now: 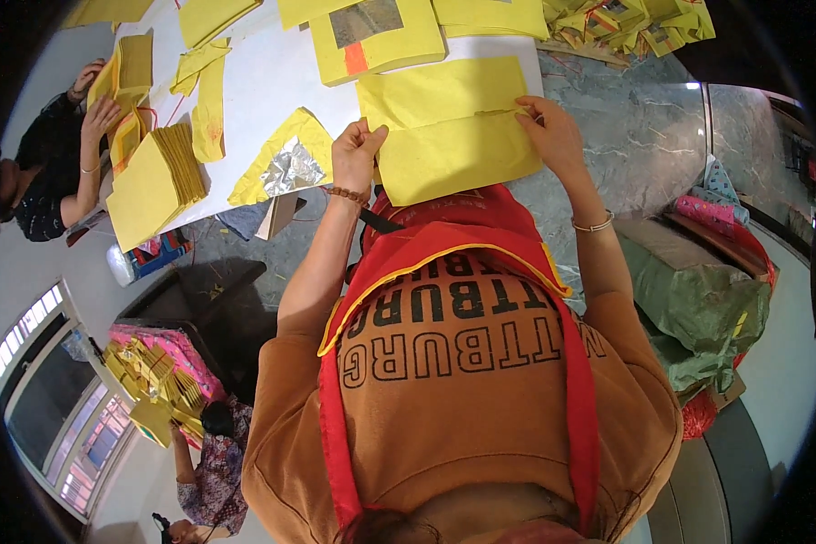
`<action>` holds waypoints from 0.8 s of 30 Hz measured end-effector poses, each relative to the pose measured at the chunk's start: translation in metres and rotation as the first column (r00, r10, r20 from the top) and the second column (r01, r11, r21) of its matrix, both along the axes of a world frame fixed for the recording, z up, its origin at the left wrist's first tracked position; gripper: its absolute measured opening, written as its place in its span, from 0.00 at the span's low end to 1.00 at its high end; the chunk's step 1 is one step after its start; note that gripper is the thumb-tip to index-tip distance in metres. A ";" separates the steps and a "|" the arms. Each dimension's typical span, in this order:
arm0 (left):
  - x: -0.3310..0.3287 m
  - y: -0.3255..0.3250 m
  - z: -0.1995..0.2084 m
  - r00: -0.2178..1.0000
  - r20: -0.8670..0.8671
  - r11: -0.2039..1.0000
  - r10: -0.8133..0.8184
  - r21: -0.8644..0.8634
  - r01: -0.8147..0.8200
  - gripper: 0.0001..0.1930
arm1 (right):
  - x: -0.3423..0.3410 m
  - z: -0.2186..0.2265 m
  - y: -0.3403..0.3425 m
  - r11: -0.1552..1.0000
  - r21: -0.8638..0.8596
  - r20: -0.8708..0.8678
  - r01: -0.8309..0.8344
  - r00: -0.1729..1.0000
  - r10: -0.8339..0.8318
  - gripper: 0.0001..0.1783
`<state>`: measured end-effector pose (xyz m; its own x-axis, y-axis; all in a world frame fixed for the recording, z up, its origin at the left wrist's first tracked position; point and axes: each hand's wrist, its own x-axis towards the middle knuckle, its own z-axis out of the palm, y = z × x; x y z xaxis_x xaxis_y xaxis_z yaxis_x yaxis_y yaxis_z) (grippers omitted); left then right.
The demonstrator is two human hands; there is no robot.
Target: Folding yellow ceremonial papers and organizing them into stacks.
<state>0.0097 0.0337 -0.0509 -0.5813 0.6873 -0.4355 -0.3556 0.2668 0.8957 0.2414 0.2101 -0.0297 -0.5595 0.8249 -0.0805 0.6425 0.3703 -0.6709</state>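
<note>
A sheet of yellow paper point(453, 150) with a crease across its middle is stretched out in front of me, over the table's near edge. My left hand point(355, 156) is closed on its left edge, thumb on top. At the right edge, near the crease, my right hand point(550, 136) pinches the paper between thumb and fingers. Just beyond the sheet lies a thick yellow paper stack point(385, 45) with a dark picture panel and an orange strip. Left of my left hand, a yellow piece with silver foil point(292, 169) rests on the table.
The white table point(254, 82) also bears folded yellow stacks point(159, 181) at its left. A co-worker point(45, 190) handles yellow paper there; another person point(213, 462) is at lower left beside a yellow pile point(159, 372). Green-wrapped bundles point(698, 299) stand at my right.
</note>
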 end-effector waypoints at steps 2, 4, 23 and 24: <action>-0.002 0.002 -0.001 1.000 -0.015 1.000 0.000 -0.007 0.000 0.04 | 0.000 -0.002 0.001 0.998 -0.057 0.043 0.017 0.999 -0.014 0.15; -0.003 0.004 0.002 0.999 0.009 0.999 0.032 -0.018 -0.032 0.04 | 0.000 -0.004 0.001 0.999 -0.040 0.044 0.004 0.999 -0.003 0.14; -0.009 0.002 -0.016 0.984 -0.177 0.992 -0.002 -0.124 -0.020 0.07 | -0.015 -0.006 -0.006 0.601 0.644 0.264 -0.473 0.875 0.405 0.22; -0.011 0.001 -0.017 0.988 -0.156 0.991 -0.019 -0.133 -0.002 0.07 | -0.017 -0.008 -0.005 0.595 0.650 0.262 -0.473 0.874 0.409 0.22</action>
